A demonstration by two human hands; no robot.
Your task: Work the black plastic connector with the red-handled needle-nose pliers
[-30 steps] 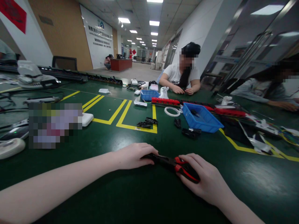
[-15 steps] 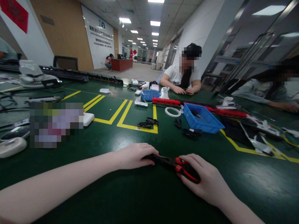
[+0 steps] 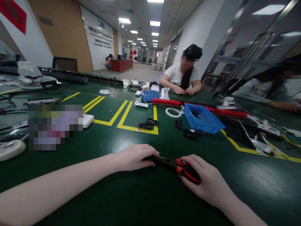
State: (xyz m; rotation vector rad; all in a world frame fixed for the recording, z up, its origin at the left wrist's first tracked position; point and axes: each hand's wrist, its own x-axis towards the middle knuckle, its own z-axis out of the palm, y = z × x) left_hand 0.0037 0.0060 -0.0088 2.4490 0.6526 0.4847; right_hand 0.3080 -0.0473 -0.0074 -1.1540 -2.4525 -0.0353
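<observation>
Long-nose pliers [image 3: 174,162] with red and black handles are gripped in my right hand [image 3: 207,179], its fingers curled round the handles. Their dark jaws point left and meet the fingertips of my left hand [image 3: 141,157]. Between that thumb and fingers is a small black part [image 3: 150,158], mostly hidden, at the tip of the pliers. What kind of part it is cannot be made out. Both hands are low over the dark green table [image 3: 131,194].
Beyond my hands lie black parts [image 3: 148,124] on yellow tape, black bundles [image 3: 192,134], a blue bin [image 3: 203,119] and a white ring [image 3: 173,112]. A white box [image 3: 87,121] lies left. Across the table a person [image 3: 183,77] handles something small; another person sits at right.
</observation>
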